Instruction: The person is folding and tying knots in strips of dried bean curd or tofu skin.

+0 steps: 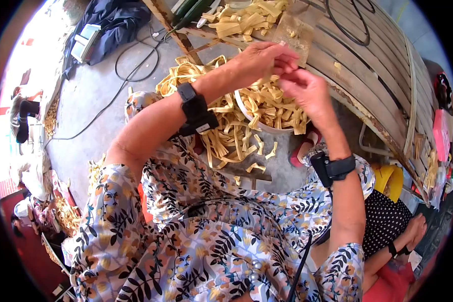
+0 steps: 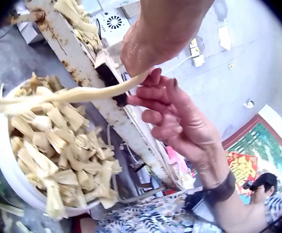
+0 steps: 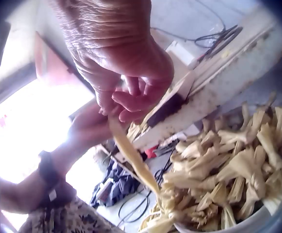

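Note:
Both hands meet above a white bucket (image 1: 242, 106) heaped with short knotted pale-yellow pieces (image 1: 274, 103). A long pale-yellow strip (image 2: 78, 94) stretches over the bucket in the left wrist view, ending at the fingers of my left hand (image 2: 155, 43), whose fingertips are mostly hidden. Close against it, my right hand (image 2: 184, 121) has bent fingers. In the right wrist view my right hand (image 3: 121, 58) pinches the strip (image 3: 131, 153), which slants down towards the knotted pieces. From the head view, my left hand (image 1: 256, 60) reaches in from the left, my right hand (image 1: 309, 93) from the right.
A slatted wooden surface with a rusty edge (image 1: 357, 108) stands beyond the bucket, bearing more strips (image 1: 246, 20) and a black cable. Loose strips (image 1: 226, 138) lie on the floor beside the bucket. A yellow container (image 1: 390, 182) and another person's arms are at the right.

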Tool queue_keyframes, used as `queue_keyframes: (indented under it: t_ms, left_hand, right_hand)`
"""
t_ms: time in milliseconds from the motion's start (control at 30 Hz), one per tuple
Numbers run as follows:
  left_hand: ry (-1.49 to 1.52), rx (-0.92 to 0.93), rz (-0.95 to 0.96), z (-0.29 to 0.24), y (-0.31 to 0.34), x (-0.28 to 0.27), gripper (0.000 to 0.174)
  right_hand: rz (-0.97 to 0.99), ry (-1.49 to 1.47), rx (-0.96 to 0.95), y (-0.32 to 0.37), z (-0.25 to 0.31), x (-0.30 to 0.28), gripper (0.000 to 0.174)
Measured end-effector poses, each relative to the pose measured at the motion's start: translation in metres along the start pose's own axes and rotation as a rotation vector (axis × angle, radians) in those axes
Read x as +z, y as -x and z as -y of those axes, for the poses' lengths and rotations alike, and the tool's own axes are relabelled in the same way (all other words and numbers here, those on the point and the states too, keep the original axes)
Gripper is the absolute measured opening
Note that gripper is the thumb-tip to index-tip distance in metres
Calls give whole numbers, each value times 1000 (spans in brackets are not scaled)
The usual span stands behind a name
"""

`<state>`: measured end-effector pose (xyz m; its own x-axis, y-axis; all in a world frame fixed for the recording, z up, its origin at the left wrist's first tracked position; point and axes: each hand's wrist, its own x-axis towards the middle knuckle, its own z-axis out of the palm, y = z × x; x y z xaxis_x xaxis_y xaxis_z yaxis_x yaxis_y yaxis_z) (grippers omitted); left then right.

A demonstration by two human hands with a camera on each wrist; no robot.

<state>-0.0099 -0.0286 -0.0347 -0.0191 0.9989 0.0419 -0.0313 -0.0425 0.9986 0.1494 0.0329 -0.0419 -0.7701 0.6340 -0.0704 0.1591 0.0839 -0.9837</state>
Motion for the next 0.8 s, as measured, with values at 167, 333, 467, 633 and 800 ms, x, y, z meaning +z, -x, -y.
queue_keyframes:
  t_ms: [167, 333, 467, 633, 800]
  left_hand:
    - [252, 40, 75, -7, -4, 5, 39]
    - [205, -12, -114, -14, -2, -7, 47]
    - [-350, -49, 146, -5, 6, -30, 43]
    - [-521, -21, 14, 9, 10, -27, 18]
    - [-1085, 332, -21, 44, 15, -4, 19]
  right_hand:
    - [-53, -121, 74, -8, -2, 24, 16]
    - [-106, -181, -99, -11, -3, 30, 13]
    - [-265, -203, -46, -14, -3, 16, 11]
    - [-250, 51, -75, -12, 2, -1, 15]
    - [-465, 198, -395, -12, 6, -35, 19]
